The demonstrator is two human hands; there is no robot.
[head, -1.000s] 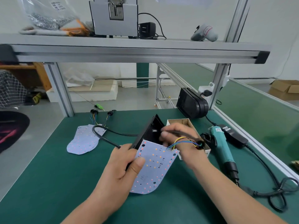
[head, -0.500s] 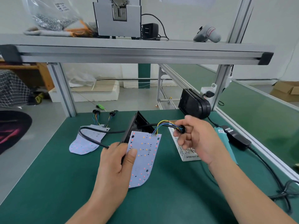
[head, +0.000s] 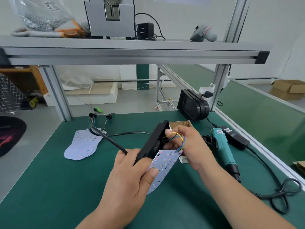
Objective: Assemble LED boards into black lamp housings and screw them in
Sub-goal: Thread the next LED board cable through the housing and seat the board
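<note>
Housing (head: 153, 142), black and tilted on edge at frame centre, white board (head: 163, 164) dotted with LEDs beneath it; left hand (head: 130, 176) grips both, thumb on board, right hand (head: 186, 146) holds the coloured wires (head: 179, 138).

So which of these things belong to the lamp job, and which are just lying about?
Job: black housing, LED board, coloured wires, spare boards, teal screwdriver, small white box.
Lying about: gloves, plastic bag, grey handheld device on the shelf; cardboard box beyond.
</note>
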